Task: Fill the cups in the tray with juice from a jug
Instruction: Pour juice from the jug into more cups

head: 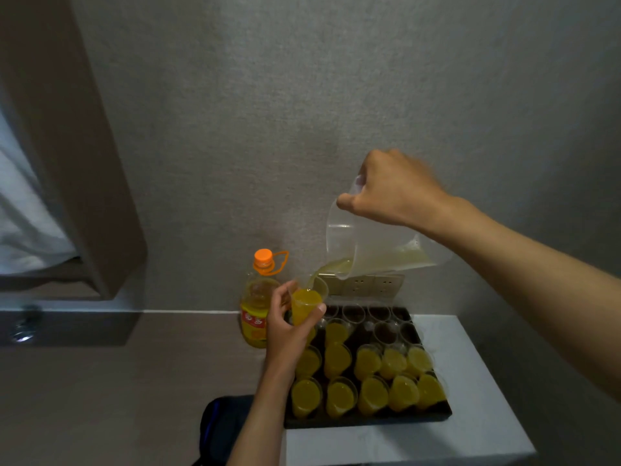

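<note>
Right hand: the right hand is closed around the handle side of a clear plastic jug and holds it tilted, high above the tray, with the spout down to the left.
Left hand: the left hand grips a clear plastic cup with thumb and fingers curled round its wall, lifted above the far left corner of the tray.
Stream: a thin stream of juice runs from the jug spout into the held cup; the cup looks about two thirds full of orange liquid.
Jug content: only a shallow, pale layer of juice lies in the low side of the jug, so I judge it is almost finished.
Tray: a dark rectangular tray lies on a white worktop, near the wall.
Filled cups: the two near rows of the tray, and some cups in the next row on its left side, already carry orange juice.
Empty cups: several clear cups at the far right part of the tray have no juice yet.
Progress: in my judgement more than half is done; the far cups are left.
Bottle: a yellow plastic bottle with an orange cap stands upright just left of the tray, behind the left hand.
Wall: pale wall sockets are behind the tray, under the jug.
</note>
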### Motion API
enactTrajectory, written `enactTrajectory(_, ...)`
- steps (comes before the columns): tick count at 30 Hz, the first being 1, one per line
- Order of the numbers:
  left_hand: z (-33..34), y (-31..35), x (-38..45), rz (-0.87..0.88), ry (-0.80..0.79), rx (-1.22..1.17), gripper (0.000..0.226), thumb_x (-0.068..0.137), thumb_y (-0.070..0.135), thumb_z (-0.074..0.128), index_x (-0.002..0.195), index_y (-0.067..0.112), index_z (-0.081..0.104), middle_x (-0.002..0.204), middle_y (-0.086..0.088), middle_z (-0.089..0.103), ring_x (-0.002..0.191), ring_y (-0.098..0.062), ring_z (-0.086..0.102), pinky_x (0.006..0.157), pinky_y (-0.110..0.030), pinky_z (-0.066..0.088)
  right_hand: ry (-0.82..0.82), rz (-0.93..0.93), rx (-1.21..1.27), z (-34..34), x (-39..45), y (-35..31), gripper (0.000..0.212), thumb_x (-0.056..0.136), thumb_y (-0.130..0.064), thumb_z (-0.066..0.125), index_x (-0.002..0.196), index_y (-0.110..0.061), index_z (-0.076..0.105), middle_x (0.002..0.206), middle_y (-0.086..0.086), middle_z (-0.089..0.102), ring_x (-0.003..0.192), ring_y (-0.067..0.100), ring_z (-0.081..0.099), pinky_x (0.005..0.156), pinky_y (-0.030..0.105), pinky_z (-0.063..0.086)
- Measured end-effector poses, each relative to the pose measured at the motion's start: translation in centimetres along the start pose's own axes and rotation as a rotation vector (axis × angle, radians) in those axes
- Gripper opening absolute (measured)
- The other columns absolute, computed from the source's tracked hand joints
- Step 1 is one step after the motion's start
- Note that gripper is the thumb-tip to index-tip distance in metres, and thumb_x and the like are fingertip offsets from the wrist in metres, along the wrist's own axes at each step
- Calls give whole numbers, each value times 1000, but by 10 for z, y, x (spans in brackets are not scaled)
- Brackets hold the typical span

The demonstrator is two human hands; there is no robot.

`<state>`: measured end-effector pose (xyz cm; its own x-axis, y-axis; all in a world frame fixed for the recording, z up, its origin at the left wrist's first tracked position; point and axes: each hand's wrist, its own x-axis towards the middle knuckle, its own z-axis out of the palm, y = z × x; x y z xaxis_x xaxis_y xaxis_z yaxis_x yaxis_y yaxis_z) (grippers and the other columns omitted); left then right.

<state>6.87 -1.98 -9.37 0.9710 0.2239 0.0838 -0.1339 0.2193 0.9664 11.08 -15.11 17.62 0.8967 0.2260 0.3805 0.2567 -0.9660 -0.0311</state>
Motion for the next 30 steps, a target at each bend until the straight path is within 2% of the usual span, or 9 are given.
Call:
enactTrajectory(3, 0, 1, -1, 0, -2, 3, 55, 79, 20, 87, 125, 35, 61, 121, 27, 64, 115, 4, 59, 90, -21, 51, -1, -3, -3, 1, 0, 0, 42, 83, -50, 71, 84, -8, 73, 84, 9, 73, 73, 28, 65, 64, 33, 46)
enactTrajectory(10, 1, 2, 0, 15, -11, 4, 55, 81, 17, 85, 127, 31, 60, 117, 30, 64, 111, 8, 58, 82, -9, 50, -16, -19, 11, 2, 0, 0, 38, 83, -46, 71, 70, -10, 66, 69, 5, 66, 66, 26, 62, 62, 33, 43)
enactTrajectory(13, 1, 1, 0, 17, -13, 3, 55, 80, 16, 86, 127, 31, 60, 117, 29, 65, 111, 6, 59, 83, -11, 51, -23, -23, 15, 1, 1, 0, 40, 84, -45, 71, 70, -8, 65, 64, 4, 62, 63, 25, 61, 59, 32, 40)
enactTrajectory(21, 0, -1, 2, -1, -19, -11, 56, 79, 19, 87, 125, 37, 60, 121, 21, 67, 115, 0, 61, 90, -23, 53, -32, -46, -3, 1, 0, -5, 37, 84, -47, 70, 70, -13, 65, 68, 2, 64, 66, 24, 61, 66, 33, 42)
enactTrajectory(24, 0, -3, 3, 2, -10, -2, 56, 79, 17, 87, 125, 35, 61, 124, 18, 66, 117, -3, 60, 95, -29, 53, -40, -55, -31, 0, 0, -7, 37, 84, -48, 69, 69, -15, 63, 66, 2, 61, 66, 25, 60, 63, 32, 39)
enactTrajectory(28, 1, -3, 3, 5, -19, 8, 57, 79, 17, 87, 125, 35, 60, 125, 16, 66, 119, -4, 59, 95, -28, 52, -50, -59, -53, 1, 0, -11, 36, 81, -48, 68, 68, -15, 61, 68, 4, 60, 72, 32, 60, 65, 33, 38)
enactTrajectory(30, 2, -3, 2, 4, -25, 7, 57, 78, 19, 88, 125, 36, 60, 124, 17, 66, 118, -3, 59, 95, -28, 52, -44, -82, -56, 3, 0, -14, 35, 80, -49, 68, 72, -16, 63, 77, 9, 65, 81, 36, 63, 68, 34, 40)
